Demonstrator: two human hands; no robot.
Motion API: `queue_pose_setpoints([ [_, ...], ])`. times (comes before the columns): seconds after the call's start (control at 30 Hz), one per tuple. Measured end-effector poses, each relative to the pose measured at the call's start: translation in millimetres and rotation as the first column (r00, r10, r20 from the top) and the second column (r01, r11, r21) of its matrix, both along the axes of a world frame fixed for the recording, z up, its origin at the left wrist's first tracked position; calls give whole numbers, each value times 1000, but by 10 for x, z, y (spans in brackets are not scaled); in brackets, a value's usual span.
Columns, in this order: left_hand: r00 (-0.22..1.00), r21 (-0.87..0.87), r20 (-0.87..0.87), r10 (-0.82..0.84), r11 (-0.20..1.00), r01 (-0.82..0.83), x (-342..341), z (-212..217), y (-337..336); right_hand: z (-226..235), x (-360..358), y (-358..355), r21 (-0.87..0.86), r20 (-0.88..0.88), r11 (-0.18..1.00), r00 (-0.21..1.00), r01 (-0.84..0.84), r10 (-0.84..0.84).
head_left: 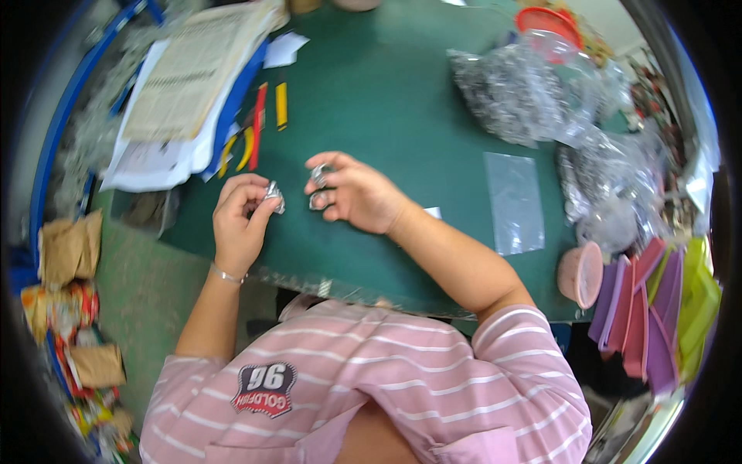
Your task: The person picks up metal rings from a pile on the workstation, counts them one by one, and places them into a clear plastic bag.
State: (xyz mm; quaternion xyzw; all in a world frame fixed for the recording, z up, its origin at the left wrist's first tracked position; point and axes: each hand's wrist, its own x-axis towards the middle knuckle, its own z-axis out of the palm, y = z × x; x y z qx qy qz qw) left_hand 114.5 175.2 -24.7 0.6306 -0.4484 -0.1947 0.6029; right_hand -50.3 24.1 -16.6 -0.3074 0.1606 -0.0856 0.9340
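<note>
A small silvery piece (275, 198), left of centre in the frame, is pinched between the thumb and fingers of my left hand (242, 213). At centre, my right hand (363, 197) is half curled, holding silvery bits (320, 176) among its fingers, too blurred to tell their shape. A light pinch, low over the green table (402, 100), should suit such small pieces. Right of centre lies a flat clear bag (514, 203); bulging bags (506, 93) of silvery stuff crowd the upper right.

Pink white-striped short-sleeved shirt (421, 359); dark-and-red badge (265, 389); thin silvery bracelet (228, 275), left wrist (234, 265).
</note>
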Motion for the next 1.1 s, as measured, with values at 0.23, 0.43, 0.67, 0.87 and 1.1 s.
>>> queue_pose_setpoints([
  [0.23,943,-336,273,-191,900,279,-855,700,-1062,670,-571,-116,-604,141,681,896,415,-422],
  [0.43,837,-296,459,-298,837,461,-1186,965,-1402,1467,-1245,-1160,-733,456,-54,430,679,-779],
  [0.67,471,534,588,-658,753,384,-1343,389,-1115,1382,-1922,-1933,-710,233,-446,416,-545,-879],
  [0.87,484,620,473,-736,669,411,-1320,112,-997,1305,-1844,-1556,-536,540,-791,599,-296,-590],
  [1.1,561,516,537,-631,771,373,-1379,152,-1031,699,-1571,-479,-888,-121,-370,916,-272,-384],
])
